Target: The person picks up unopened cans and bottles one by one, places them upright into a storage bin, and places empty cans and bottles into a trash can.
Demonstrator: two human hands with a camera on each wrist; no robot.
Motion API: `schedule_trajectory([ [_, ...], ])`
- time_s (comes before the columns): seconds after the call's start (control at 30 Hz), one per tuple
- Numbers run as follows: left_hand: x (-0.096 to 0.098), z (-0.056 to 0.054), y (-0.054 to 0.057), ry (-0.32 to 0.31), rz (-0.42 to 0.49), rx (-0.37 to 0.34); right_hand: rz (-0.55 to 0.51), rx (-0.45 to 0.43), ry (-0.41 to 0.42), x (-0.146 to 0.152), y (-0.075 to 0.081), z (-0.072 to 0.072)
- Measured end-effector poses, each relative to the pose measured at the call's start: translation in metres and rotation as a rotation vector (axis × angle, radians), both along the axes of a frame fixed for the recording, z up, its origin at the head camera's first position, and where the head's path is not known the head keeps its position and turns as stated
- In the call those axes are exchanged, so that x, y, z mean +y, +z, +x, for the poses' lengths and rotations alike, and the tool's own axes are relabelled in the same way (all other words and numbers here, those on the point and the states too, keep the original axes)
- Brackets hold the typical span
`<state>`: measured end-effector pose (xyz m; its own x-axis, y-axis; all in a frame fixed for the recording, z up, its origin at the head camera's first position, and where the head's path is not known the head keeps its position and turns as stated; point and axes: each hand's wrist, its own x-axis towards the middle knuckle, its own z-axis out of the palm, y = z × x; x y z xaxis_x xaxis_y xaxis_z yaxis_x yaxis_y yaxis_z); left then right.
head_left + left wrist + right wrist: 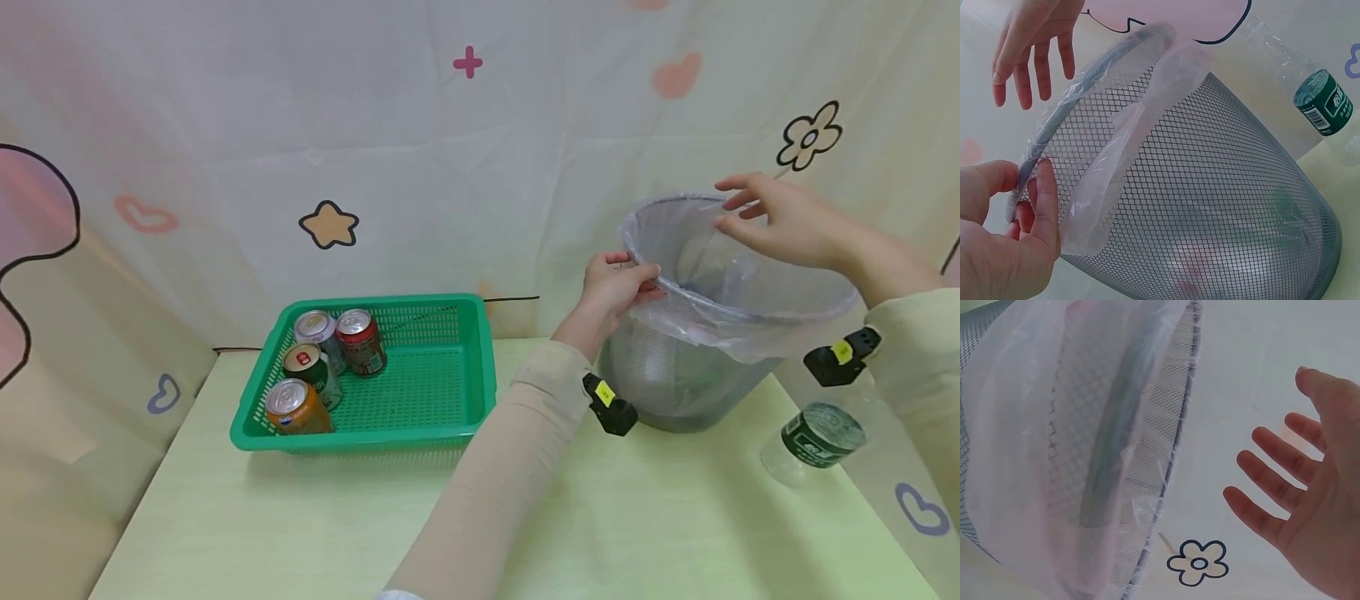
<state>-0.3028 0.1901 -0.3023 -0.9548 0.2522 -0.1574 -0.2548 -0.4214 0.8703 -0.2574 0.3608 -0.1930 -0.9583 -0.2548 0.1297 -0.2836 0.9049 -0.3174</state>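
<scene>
A grey mesh trash bin stands on the table at the right, tilted in the head view. A clear plastic bag lines it, folded outward over the rim. My left hand pinches the rim and the bag at its left side, thumb on one face and fingers on the other. My right hand hovers above the bin's far right side with fingers spread. In the right wrist view that hand is apart from the rim and holds nothing. The bin's contents show only faintly through the mesh.
A green plastic basket at the left holds several drink cans, among them an orange can and a red can. A clear bottle with a green label lies by the table's right edge. A patterned curtain hangs behind.
</scene>
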Motion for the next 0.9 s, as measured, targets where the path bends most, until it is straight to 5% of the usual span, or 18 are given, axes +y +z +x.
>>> schedule_trajectory([
  [0.57, 0.0, 0.002, 0.0, 0.007, -0.004, 0.02, 0.07, 0.187, 0.045, -0.002, -0.014, 0.019],
  [0.9, 0.0, 0.002, 0.0, 0.015, -0.017, 0.019, 0.067, 0.287, 0.0, 0.007, -0.021, 0.031],
])
